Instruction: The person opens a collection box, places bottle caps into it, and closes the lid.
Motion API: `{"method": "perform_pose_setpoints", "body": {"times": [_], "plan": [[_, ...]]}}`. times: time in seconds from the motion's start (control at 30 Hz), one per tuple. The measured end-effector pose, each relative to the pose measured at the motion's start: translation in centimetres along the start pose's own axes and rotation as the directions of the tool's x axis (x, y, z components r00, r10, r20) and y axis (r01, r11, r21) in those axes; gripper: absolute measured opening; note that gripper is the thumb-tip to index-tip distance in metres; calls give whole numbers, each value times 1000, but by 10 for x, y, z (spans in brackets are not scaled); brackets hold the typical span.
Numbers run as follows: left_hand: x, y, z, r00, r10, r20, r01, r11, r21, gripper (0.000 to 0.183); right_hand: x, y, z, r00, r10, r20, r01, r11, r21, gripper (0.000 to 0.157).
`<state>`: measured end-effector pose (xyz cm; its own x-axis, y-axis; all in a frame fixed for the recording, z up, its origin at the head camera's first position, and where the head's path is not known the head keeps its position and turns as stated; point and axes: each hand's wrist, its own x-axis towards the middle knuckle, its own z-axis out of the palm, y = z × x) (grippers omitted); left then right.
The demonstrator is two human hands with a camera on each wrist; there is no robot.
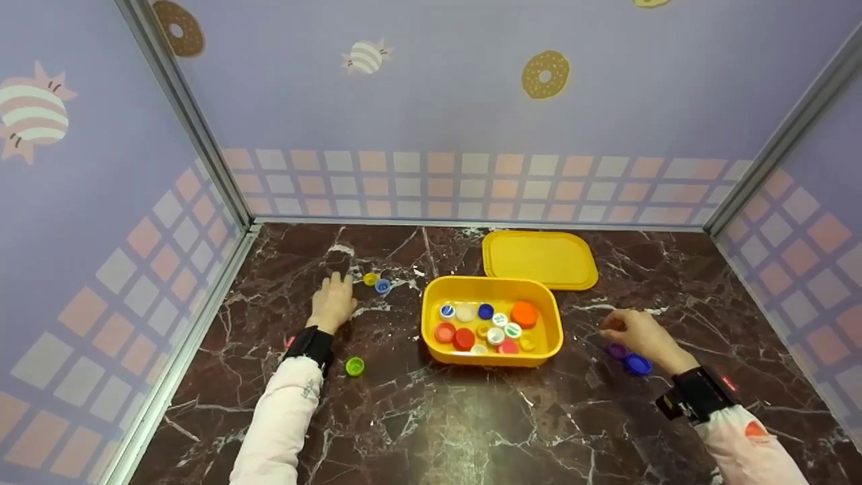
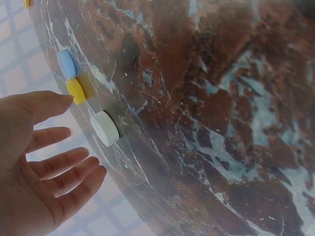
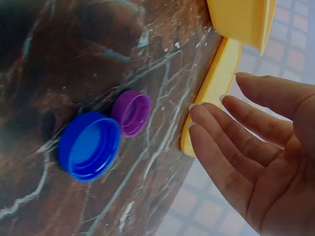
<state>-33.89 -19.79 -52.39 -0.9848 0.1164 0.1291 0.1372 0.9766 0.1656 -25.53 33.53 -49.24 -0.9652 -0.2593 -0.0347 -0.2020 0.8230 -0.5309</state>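
My left hand (image 1: 333, 301) reaches over the table at the left, fingers loosely spread and holding nothing. Just ahead of its fingertips in the left wrist view is a white bottle cap (image 2: 105, 128). Beyond the thumb, a yellow cap (image 2: 76, 91) and a light blue cap (image 2: 66, 63) stand side by side. My right hand (image 1: 640, 333), also holding nothing, hovers at the right with softly bent fingers. Below it lie a purple cap (image 3: 131, 113) and a larger blue cap (image 3: 89, 146), hollow sides showing, right against each other. Both are partly covered by the hand in the head view.
Between the hands stands a yellow plastic box (image 1: 491, 359) with several caps of mixed colours inside. Its yellow lid (image 1: 541, 259) lies flat behind it. A green cap (image 1: 355, 366) is near the left forearm. Patterned walls (image 1: 431, 101) enclose the marbled table (image 1: 471, 424).
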Motion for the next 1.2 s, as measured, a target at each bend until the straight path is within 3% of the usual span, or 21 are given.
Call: {"method": "perform_pose_setpoints", "body": {"times": [0.3, 0.5, 0.73, 1.2], "plan": [[3, -2, 6, 999, -35, 0, 35, 999, -28, 44, -6, 8, 4, 999, 30, -11, -30, 999, -25, 10], [5, -5, 10, 996, -69, 50, 71, 997, -38, 45, -7, 8, 5, 999, 35, -6, -35, 999, -17, 10], [5, -5, 13, 995, -65, 80, 68, 997, -34, 44, -9, 8, 6, 999, 37, -9, -37, 999, 5, 10], [4, -4, 13, 1000, 15, -18, -15, 1000, -5, 18, -9, 6, 5, 999, 37, -14, -37, 999, 12, 10]]}}
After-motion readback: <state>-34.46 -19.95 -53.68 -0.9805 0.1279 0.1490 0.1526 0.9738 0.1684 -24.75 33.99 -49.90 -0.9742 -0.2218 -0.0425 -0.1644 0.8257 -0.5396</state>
